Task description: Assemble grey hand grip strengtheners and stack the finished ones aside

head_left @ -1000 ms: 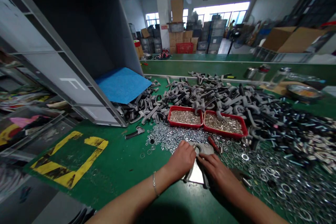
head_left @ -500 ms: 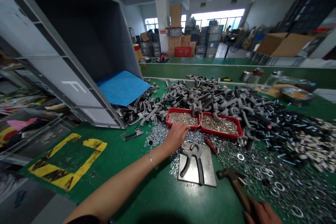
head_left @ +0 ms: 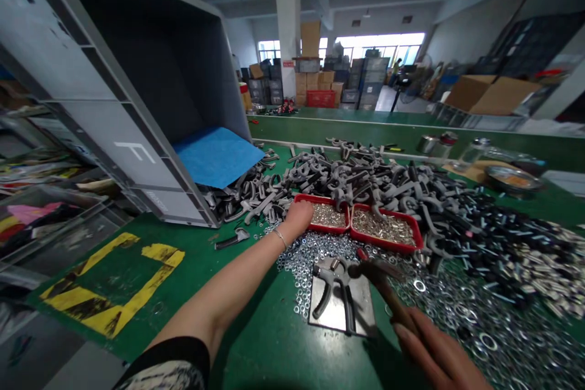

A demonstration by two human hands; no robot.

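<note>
My left hand (head_left: 298,219) reaches into the near corner of a red tray (head_left: 331,230) of small silver metal pieces, and its fingers are hidden behind the rim and hand. A second red tray (head_left: 386,242) of similar pieces sits against it on the right. My right hand (head_left: 432,350) grips the wooden handle of a hammer (head_left: 377,274). The hammer's steel head hangs just above a grey hand-grip tool (head_left: 331,274), which lies on a steel plate (head_left: 361,311). Loose steel washers (head_left: 301,268) surround the plate.
A large grey plastic crate (head_left: 114,103) lies tipped on its side at the left, with a blue sheet (head_left: 217,157) at its mouth. Heaps of grey handles (head_left: 365,180) lie behind the trays. Dark parts and washers spread rightward. Yellow-black tape (head_left: 109,295) marks the green table.
My left hand has moved up and left from the washers to the left red tray. My right hand has lifted the hammer from the lower right to above the grey tool.
</note>
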